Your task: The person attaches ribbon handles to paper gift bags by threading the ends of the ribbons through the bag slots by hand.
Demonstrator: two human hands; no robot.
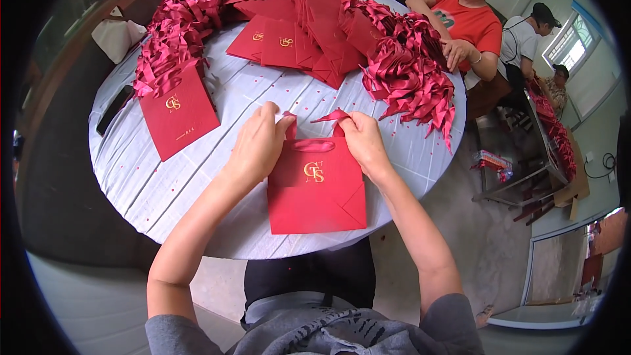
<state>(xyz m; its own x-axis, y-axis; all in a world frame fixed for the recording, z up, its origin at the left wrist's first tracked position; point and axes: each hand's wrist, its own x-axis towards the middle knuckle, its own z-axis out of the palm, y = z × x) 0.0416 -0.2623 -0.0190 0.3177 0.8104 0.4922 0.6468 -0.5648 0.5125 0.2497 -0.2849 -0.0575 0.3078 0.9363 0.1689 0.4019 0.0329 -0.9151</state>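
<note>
A flat red paper gift bag with a gold emblem lies at the near side of the round table, in front of me. Red ribbon runs across its top, with an end rising at each side. My left hand pinches the ribbon end at the bag's upper left corner. At the upper right corner, my right hand has its fingers closed on the other ribbon end, whose tip points left. Both hands touch the bag's top edge area.
Beyond my hands a pile of flat red bags covers the table. Ribboned bags are heaped at the left and the right. A dark phone lies at the left edge. A person in a red shirt sits at the far right.
</note>
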